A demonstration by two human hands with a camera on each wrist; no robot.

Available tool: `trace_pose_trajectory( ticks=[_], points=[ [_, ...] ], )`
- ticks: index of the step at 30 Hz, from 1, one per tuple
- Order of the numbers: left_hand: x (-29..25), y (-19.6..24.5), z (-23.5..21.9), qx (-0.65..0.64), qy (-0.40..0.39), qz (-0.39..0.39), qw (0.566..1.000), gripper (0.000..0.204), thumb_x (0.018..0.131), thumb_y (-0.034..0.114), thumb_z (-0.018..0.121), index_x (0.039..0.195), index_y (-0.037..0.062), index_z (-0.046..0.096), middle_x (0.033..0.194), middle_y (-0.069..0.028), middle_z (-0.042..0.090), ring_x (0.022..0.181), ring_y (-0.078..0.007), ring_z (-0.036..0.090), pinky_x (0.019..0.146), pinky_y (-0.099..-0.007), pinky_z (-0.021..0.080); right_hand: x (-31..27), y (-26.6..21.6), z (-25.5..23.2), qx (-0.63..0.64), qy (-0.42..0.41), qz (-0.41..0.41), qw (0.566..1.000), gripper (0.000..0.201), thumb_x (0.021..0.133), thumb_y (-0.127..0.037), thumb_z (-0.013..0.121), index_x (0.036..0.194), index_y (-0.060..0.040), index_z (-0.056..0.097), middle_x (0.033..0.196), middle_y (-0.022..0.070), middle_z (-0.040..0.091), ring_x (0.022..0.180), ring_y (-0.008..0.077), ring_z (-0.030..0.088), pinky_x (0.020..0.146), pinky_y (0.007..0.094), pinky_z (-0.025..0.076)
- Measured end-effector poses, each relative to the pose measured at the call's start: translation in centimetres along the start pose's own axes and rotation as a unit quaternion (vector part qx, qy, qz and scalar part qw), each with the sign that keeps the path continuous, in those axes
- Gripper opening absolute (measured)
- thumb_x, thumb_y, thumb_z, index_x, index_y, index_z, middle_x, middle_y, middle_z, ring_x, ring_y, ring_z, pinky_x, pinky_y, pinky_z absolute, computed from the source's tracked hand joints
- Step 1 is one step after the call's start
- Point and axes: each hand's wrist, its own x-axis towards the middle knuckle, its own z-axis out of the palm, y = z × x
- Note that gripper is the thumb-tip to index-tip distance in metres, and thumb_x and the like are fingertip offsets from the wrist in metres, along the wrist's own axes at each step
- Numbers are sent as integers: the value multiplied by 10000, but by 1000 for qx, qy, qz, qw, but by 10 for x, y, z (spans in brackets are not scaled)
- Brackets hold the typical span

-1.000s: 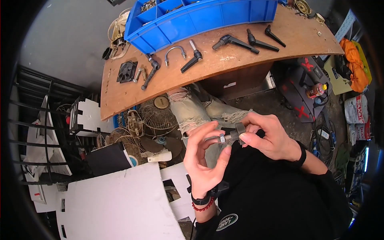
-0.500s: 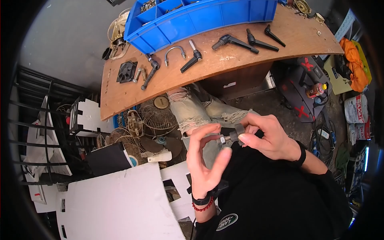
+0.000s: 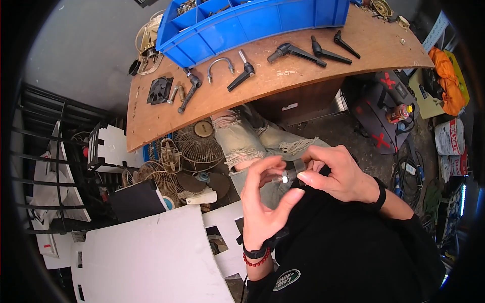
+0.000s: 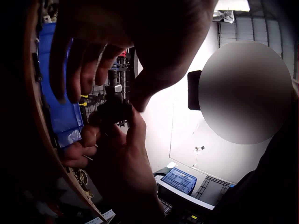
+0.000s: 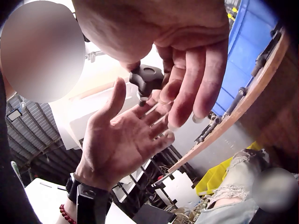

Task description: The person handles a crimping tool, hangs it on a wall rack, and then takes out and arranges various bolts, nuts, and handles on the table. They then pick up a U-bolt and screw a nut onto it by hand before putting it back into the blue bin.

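The fingers of the left hand (image 3: 262,217) stood released, arched around the work with thumb and forefinger well parted; no hold was observed, though light fingertip contact could not be ruled out. The fingers of the right hand (image 3: 346,174) had a pinch grip. Beyond both sets of fingers lay the wooden table (image 3: 161,121). On it, at the side away from the fingers, stood the blue divided bin (image 3: 252,35); nearer to them lay a row of black lever handles (image 3: 305,56). No movement was noted in these.

The lobed black knob (image 5: 148,77) sat between the right thumb and fingers. From it a threaded stud (image 3: 276,179) projected into the space between the left thumb and fingers. Against half a second earlier, the left thumb had shifted toward the right hand, and the stud appeared differently tilted. The bright hex nut (image 3: 285,177), the smallest item, showed the chief change: shank previously visible between it and the knob no longer showed, and thread was seen past it on the left-finger side.

Assessment: the nut had probably travelled toward the knob, though tilt may account for part of this. The released left fingers suggested a pause between turns; seating against the knob was unconfirmed.
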Motion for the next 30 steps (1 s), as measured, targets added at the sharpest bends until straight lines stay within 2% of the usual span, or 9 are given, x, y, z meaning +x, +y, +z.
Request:
trace_pose_trajectory(
  ticks=[3, 4, 10, 13, 19, 30],
  points=[
    [-7, -20, -15, 26, -30, -65, 997, 237, 867, 116, 756, 1037, -23, 665, 900, -101, 692, 805, -176, 636, 774, -301, 506, 0, 3, 2, 2, 5, -16, 1000, 336, 913, -318, 700, 889, 8, 624, 663, 93, 634, 599, 184, 664, 556, 283, 494],
    [-7, -16, -12, 23, -2, -74, 997, 187, 879, 123, 748, 978, -23, 686, 803, -79, 684, 751, -161, 635, 754, -287, 506, 0, 3, 3, 4, 8, -22, 1000, 336, 914, -317, 700, 890, 9, 624, 663, 94, 633, 600, 185, 664, 557, 283, 494],
    [-5, -15, -8, 34, 18, 6, 999, 218, 833, 102, 801, 1001, 1, 707, 892, -83, 722, 796, -154, 666, 766, -277, 515, 0, 0, -1, 12, -8, 3, 1000, 353, 920, -325, 696, 881, 16, 616, 664, 98, 625, 603, 193, 661, 563, 294, 499],
    [-6, -15, -9, 18, 13, -1, 1000, 221, 810, 68, 813, 996, -3, 716, 924, -95, 735, 823, -161, 684, 770, -276, 524, 0, 2, 0, 20, -12, -8, 1000, 370, 929, -338, 689, 872, 19, 607, 667, 104, 620, 610, 198, 660, 564, 298, 500],
    [-2, -16, -10, 35, 5, 51, 998, 215, 798, 9, 800, 997, -10, 720, 927, -110, 736, 829, -190, 693, 767, -285, 529, -1, -1, -1, 35, -31, 12, 999, 390, 942, -354, 677, 863, 18, 594, 664, 108, 608, 606, 205, 652, 568, 303, 499],
    [-2, -17, -7, 39, 6, 52, 998, 198, 813, 7, 780, 1000, -5, 713, 932, -109, 722, 839, -198, 681, 771, -296, 523, -2, 0, -1, 36, -32, 15, 999, 388, 956, -350, 663, 838, 9, 574, 626, 96, 566, 554, 194, 591, 531, 315, 442]
  ],
)
